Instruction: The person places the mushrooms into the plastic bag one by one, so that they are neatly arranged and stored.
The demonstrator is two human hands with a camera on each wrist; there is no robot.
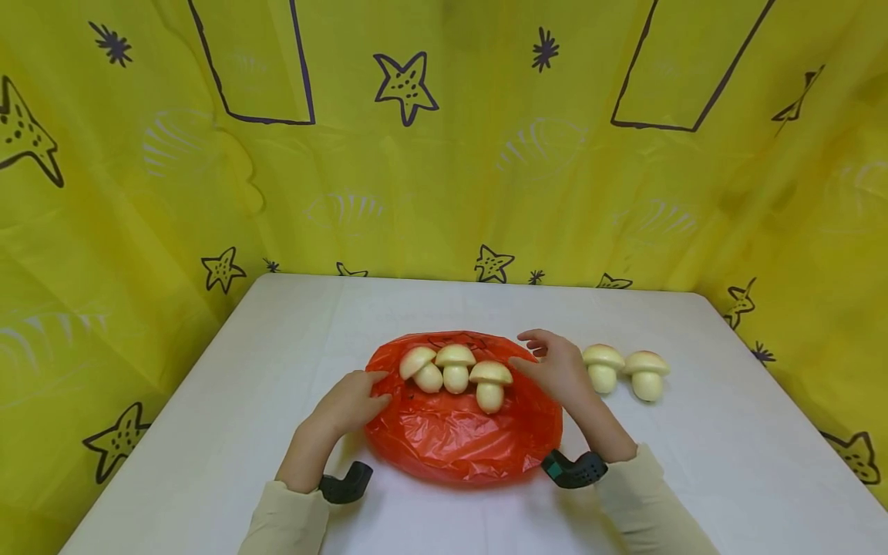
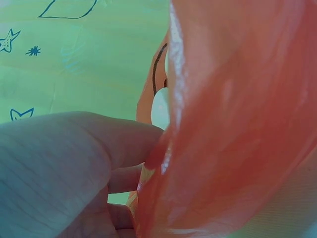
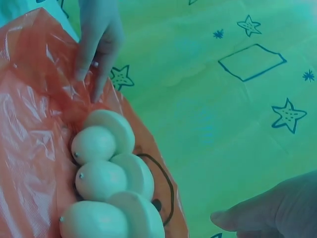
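A red plastic bag [image 1: 451, 447] lies spread on the white table, with black markings near its far edge. Three pale toy mushrooms [image 1: 455, 368] sit in a row on it, caps towards the far side. My left hand [image 1: 350, 402] pinches the bag's left edge between thumb and fingers; in the left wrist view, red film [image 2: 237, 124] rises beside the thumb. Over the bag's right side, my right hand [image 1: 558, 368] has its fingers spread and relaxed, holding nothing. In the right wrist view, its thumb [image 3: 247, 213] stands apart from the mushrooms.
Two more toy mushrooms, a left one [image 1: 603, 368] and a right one [image 1: 647, 375], stand to the right of my right hand on the white table [image 1: 229, 462]. A yellow curtain [image 1: 444, 169] with starfish drawings encloses the table's back and sides.
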